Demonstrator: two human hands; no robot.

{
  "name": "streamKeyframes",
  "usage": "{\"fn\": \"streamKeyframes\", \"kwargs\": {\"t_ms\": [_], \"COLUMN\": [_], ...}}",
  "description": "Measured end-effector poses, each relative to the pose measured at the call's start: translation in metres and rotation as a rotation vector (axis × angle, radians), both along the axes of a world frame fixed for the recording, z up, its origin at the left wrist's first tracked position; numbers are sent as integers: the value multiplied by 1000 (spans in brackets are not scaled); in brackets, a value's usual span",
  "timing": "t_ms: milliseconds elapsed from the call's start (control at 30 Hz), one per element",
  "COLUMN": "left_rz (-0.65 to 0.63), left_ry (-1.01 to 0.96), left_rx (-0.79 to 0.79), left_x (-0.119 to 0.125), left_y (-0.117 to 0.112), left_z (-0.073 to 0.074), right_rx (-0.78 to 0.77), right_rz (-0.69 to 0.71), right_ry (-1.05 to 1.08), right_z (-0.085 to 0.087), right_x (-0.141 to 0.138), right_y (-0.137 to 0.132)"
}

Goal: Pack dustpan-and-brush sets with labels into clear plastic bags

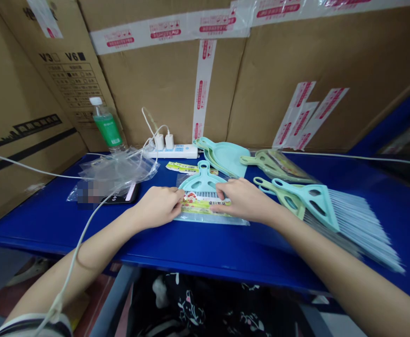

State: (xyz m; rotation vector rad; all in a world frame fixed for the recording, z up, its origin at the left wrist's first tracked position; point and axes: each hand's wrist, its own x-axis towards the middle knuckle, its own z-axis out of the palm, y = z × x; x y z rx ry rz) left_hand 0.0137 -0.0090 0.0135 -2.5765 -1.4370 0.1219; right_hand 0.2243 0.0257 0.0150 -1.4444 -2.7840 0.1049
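Note:
In front of me on the blue table lies a clear plastic bag (212,220). Inside it are a light-blue hand brush (205,179) with grey bristles and a yellow-green printed label card (205,204). My left hand (162,206) has its fingers curled closed on the bag's left edge. From the right, my right hand (245,199) grips the bag near the label with bent fingers; its fingertips are partly hidden. Close beyond the brush handle lie loose yellow-green label cards (183,167).
Light-blue dustpans (229,157) stand behind, beside a bagged green set (282,166). Loose brushes (317,201) lie at right. Left are empty plastic bags (116,171), a phone (122,195), a bottle (108,126) and a power strip (183,151). A white cable (85,229) crosses my left arm.

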Motion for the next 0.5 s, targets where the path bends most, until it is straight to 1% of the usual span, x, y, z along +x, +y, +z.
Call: {"fn": "streamKeyframes", "kwargs": {"t_ms": [167,233,300,367,400,500], "left_rz": [-43,-112,-228,-338,-368,-365], "left_ry": [-29,-40,-34,-10,2,6], "left_rx": [123,183,208,175,145,59], "left_x": [2,3,3,4,4,5], "left_y": [1,1,1,0,0,-1], "left_z": [-4,-5,-6,-8,-8,-11], "right_rx": [-30,-36,-42,-46,-47,-52], "right_rz": [-7,-21,-35,-44,-48,-61], "right_ry": [-11,-15,-12,-3,2,10], "right_z": [1,1,0,0,0,0], "right_x": [1,2,2,2,2,2], "right_y": [-1,-1,-1,-1,-1,-1]}}
